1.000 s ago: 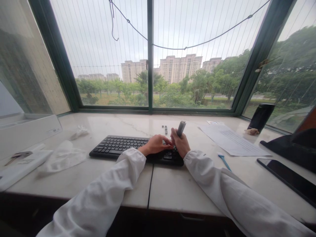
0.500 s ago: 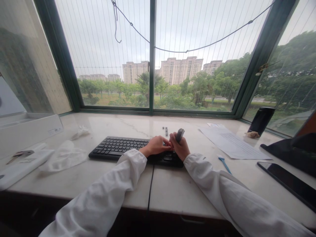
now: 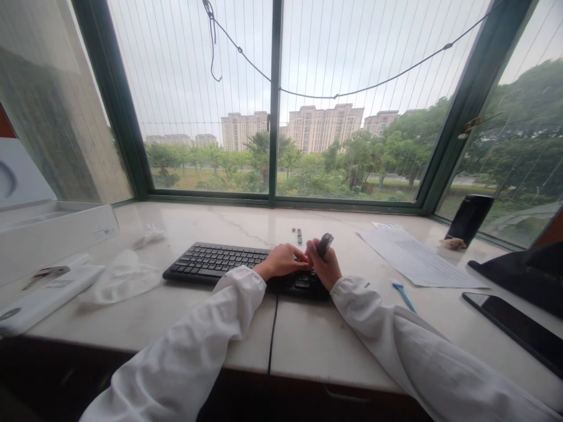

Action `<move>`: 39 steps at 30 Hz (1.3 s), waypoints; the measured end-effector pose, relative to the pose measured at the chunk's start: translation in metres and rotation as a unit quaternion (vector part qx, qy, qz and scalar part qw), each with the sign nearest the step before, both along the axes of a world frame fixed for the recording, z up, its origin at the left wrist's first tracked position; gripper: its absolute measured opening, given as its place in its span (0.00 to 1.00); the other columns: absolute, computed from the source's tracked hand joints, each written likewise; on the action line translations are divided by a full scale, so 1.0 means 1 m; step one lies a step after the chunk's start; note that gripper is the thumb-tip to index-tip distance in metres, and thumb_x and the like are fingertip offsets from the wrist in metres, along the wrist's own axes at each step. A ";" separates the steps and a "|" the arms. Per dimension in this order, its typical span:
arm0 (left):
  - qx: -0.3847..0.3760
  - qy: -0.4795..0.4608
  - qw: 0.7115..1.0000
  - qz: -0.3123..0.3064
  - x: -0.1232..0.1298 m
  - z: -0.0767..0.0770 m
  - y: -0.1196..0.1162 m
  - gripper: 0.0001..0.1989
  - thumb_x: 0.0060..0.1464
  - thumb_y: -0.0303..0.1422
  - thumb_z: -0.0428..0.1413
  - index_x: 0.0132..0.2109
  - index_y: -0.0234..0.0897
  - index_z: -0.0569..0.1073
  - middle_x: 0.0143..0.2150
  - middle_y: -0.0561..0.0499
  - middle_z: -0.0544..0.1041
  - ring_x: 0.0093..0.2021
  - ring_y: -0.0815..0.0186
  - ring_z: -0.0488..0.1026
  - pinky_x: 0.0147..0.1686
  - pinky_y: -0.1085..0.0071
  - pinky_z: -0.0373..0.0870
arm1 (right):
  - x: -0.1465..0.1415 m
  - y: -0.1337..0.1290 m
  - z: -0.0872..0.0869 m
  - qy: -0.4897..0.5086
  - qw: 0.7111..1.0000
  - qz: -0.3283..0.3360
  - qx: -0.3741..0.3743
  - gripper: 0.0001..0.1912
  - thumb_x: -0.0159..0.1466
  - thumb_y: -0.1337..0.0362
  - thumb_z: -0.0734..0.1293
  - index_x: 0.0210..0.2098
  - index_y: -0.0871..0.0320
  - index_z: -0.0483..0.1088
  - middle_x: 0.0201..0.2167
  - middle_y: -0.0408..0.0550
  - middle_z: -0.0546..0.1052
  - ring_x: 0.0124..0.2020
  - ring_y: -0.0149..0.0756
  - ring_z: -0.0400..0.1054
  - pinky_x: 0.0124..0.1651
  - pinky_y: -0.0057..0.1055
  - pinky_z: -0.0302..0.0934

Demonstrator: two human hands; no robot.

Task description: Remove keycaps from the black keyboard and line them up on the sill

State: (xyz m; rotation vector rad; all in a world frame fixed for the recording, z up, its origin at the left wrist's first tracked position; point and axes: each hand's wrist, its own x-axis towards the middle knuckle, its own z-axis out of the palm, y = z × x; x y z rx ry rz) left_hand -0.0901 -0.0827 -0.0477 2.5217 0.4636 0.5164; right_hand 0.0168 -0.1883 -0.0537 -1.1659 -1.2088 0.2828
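A black keyboard (image 3: 224, 258) lies on the pale marble-like sill, its right end partly covered by my hands. My right hand (image 3: 324, 266) is closed around a dark grey tool (image 3: 325, 243) that stands up out of the fist; its lower end is hidden, and I cannot tell its kind. My left hand (image 3: 285, 262) rests over the keyboard with its fingers drawn together, their tips meeting those of my right hand. What those fingertips hold, if anything, is hidden. Just behind the hands, several small grey keycaps (image 3: 299, 235) sit on the sill.
To the right are printed papers (image 3: 409, 252), a blue plastic tool (image 3: 403, 297), a phone lying flat (image 3: 514, 328) and an upright black object (image 3: 470, 217). On the left are a white box (image 3: 65, 231), keys (image 3: 46, 275) and a crumpled translucent bag (image 3: 123, 278). A cable (image 3: 272, 334) runs over the front edge.
The whole view has shifted slightly, moving everything a little rightward. My hands keep nearly the same place on the keyboard, and the dark grey tool leans a bit more to the right.
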 end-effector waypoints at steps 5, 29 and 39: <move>-0.015 -0.007 1.000 -0.005 0.000 0.000 0.001 0.22 0.44 0.50 0.58 0.39 0.39 0.80 0.30 0.51 0.79 0.31 0.66 0.72 0.32 0.75 0.64 | -0.002 -0.003 0.002 -0.022 0.999 -0.029 0.004 0.22 0.60 0.46 0.61 0.21 0.57 0.61 0.15 0.39 0.61 0.19 0.27 0.55 0.24 0.26 0.51; 0.186 -0.003 0.980 -0.067 -0.008 0.014 -0.013 0.14 0.56 0.42 0.53 0.43 0.42 0.78 0.42 0.49 0.75 0.39 0.65 0.73 0.39 0.72 0.65 | 0.061 0.003 0.021 0.073 0.930 0.025 -0.360 0.18 0.44 0.54 0.76 0.19 0.61 0.68 0.08 0.36 0.57 0.08 0.21 0.46 0.09 0.23 0.35; 0.247 -0.010 0.969 -0.027 -0.005 0.010 -0.012 0.15 0.61 0.40 0.46 0.46 0.39 0.73 0.42 0.47 0.72 0.37 0.64 0.73 0.35 0.72 0.67 | 0.065 -0.005 0.026 0.010 0.913 0.075 -0.401 0.23 0.43 0.47 0.74 0.18 0.60 0.67 0.09 0.32 0.51 0.10 0.19 0.41 0.11 0.22 0.34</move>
